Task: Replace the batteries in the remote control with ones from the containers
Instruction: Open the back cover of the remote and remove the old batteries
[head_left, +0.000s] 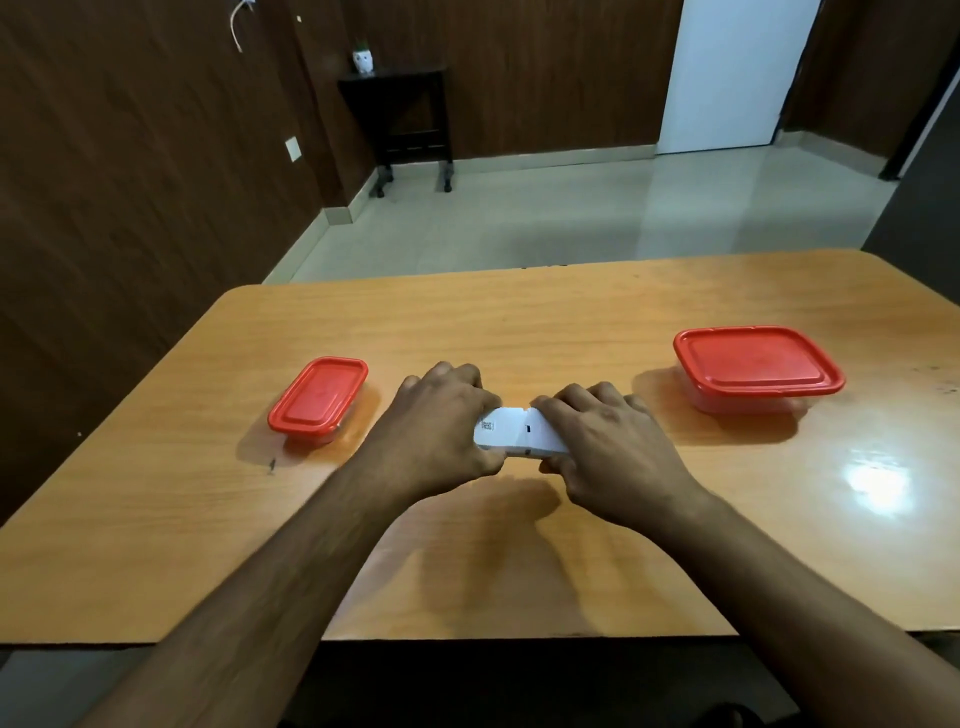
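From the head camera, I have the white remote control (519, 434) back side up, mid-table and closer to the near edge than the far one, with both hands curled round it. My left hand (441, 421) grips its left end, thumb tucked under the near side, and my right hand (605, 441) wraps the right end, fingers folded over the top. It looks lifted slightly off the wooden table (519, 571), though I cannot say for certain.

The small red-lidded container (318, 400) sits toward the table's left edge, the large red-lidded container (756, 370) toward the right edge, both well apart from the remote and both with lids on.

My judgement is that I am working the battery cover loose. The risk: pushing the cover the wrong way or too hard could snap its catch, or my grip could slip (the plastic looks smooth) and the remote could drop onto the table, spilling batteries toward the near edge.

Hidden from me: the cover seam under my right fingers, whether batteries are inside, and what the containers hold, since the lids are opaque.
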